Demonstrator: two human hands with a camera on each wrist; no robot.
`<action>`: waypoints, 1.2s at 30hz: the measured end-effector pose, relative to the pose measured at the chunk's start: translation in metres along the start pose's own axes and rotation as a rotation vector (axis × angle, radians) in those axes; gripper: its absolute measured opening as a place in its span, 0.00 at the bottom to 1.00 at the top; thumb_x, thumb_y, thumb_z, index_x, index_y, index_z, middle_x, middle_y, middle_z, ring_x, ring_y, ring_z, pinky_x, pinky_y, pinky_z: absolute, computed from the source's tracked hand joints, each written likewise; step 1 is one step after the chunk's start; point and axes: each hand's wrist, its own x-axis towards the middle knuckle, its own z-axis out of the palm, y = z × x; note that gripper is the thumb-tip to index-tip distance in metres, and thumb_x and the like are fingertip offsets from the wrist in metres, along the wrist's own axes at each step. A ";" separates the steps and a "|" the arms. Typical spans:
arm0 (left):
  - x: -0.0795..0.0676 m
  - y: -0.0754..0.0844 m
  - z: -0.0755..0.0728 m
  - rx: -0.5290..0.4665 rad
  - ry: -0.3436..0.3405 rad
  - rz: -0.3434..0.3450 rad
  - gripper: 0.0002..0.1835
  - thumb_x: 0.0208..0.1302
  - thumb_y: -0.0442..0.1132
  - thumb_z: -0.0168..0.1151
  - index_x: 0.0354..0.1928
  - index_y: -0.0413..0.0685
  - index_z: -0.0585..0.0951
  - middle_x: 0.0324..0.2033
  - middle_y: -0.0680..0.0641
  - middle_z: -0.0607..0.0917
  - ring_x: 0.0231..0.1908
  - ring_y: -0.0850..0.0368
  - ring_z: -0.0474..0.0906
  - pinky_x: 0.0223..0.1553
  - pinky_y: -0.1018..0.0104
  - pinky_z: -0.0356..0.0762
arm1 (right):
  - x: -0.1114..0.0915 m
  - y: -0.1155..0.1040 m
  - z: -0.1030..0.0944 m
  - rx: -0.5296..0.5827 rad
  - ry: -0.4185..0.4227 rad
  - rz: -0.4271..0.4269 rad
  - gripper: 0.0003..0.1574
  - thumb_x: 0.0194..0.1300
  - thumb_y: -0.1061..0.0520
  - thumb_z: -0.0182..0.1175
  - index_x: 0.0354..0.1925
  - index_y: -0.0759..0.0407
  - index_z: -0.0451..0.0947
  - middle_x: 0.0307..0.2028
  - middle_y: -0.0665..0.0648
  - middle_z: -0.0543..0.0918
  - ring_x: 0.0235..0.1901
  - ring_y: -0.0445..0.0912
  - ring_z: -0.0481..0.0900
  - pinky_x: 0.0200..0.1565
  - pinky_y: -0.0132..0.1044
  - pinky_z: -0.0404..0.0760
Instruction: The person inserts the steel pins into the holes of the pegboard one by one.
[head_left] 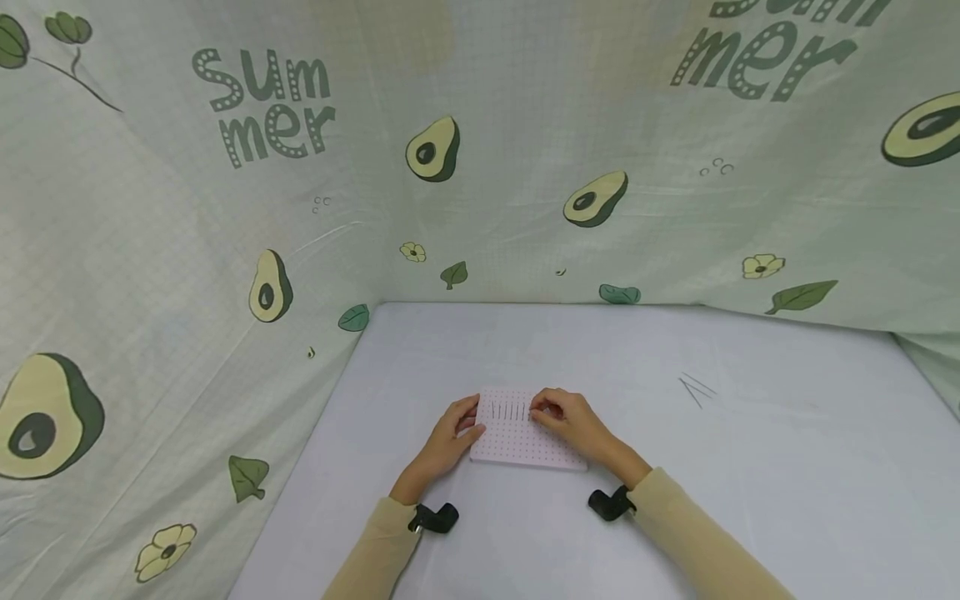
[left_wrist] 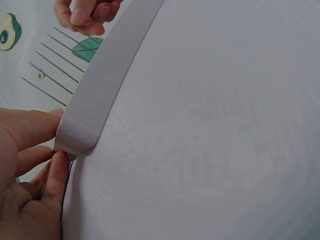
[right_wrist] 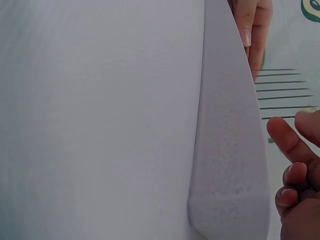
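Note:
A pale pink pegboard (head_left: 525,452) with rows of small holes lies on the table. Several thin dark metal pins (head_left: 506,410) stand upright in one row of it; the left wrist view shows these pins (left_wrist: 62,57) side by side above the board's edge. My left hand (head_left: 446,442) grips the board's left side, thumb near the front and fingers around the corner. Over the board, my right hand (head_left: 573,421) has thumb and index fingertips together at the right end of the row, pinching a thin pin mostly hidden by the fingers.
A few loose metal pins (head_left: 697,390) lie on the white table (head_left: 787,467) to the right of the board. A printed cloth (head_left: 510,225) with avocados hangs behind the table and along its left side. Black wrist devices (head_left: 611,504) sit on both forearms.

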 end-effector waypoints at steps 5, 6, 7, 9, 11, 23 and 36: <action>0.000 0.002 0.000 0.001 0.001 0.000 0.29 0.69 0.23 0.57 0.68 0.21 0.61 0.63 0.24 0.67 0.59 0.32 0.69 0.64 0.41 0.68 | -0.001 0.002 -0.004 -0.006 -0.008 0.005 0.03 0.66 0.61 0.66 0.40 0.57 0.83 0.33 0.46 0.82 0.30 0.40 0.71 0.31 0.29 0.73; 0.000 0.002 0.000 0.002 0.000 0.002 0.29 0.69 0.23 0.56 0.68 0.20 0.61 0.63 0.24 0.66 0.59 0.32 0.69 0.64 0.41 0.68 | -0.002 0.003 -0.005 -0.008 -0.006 0.005 0.03 0.66 0.61 0.66 0.40 0.57 0.83 0.34 0.46 0.82 0.31 0.40 0.72 0.32 0.29 0.74; 0.000 0.002 0.000 0.002 -0.004 0.001 0.29 0.69 0.23 0.56 0.68 0.20 0.61 0.63 0.24 0.66 0.59 0.31 0.69 0.64 0.41 0.68 | -0.002 0.005 -0.006 -0.008 -0.002 0.006 0.03 0.66 0.61 0.66 0.40 0.57 0.83 0.35 0.46 0.83 0.31 0.40 0.72 0.32 0.29 0.74; 0.000 0.002 0.000 0.005 -0.009 0.001 0.29 0.69 0.23 0.56 0.68 0.20 0.60 0.63 0.24 0.66 0.59 0.31 0.68 0.64 0.41 0.68 | -0.003 0.006 -0.008 -0.006 0.007 0.015 0.03 0.66 0.61 0.66 0.40 0.56 0.82 0.35 0.47 0.83 0.32 0.40 0.73 0.33 0.29 0.75; 0.000 0.002 0.000 0.005 -0.014 0.002 0.29 0.70 0.23 0.56 0.68 0.19 0.60 0.63 0.23 0.66 0.60 0.31 0.68 0.64 0.41 0.68 | -0.005 0.008 -0.011 -0.007 0.016 0.026 0.04 0.66 0.61 0.66 0.40 0.57 0.83 0.35 0.47 0.83 0.32 0.40 0.72 0.33 0.29 0.75; 0.000 0.001 -0.001 0.014 -0.026 0.007 0.29 0.71 0.24 0.55 0.69 0.19 0.58 0.64 0.23 0.65 0.60 0.31 0.68 0.65 0.42 0.67 | -0.012 0.013 -0.035 -0.028 0.084 0.132 0.05 0.65 0.62 0.67 0.40 0.59 0.85 0.30 0.49 0.79 0.30 0.43 0.70 0.29 0.29 0.70; 0.000 0.000 -0.002 0.010 -0.031 0.009 0.30 0.71 0.25 0.56 0.69 0.19 0.58 0.64 0.23 0.65 0.60 0.31 0.68 0.65 0.42 0.68 | -0.022 0.029 -0.063 -0.082 0.241 0.195 0.06 0.65 0.60 0.67 0.40 0.62 0.86 0.31 0.53 0.82 0.31 0.45 0.70 0.30 0.28 0.71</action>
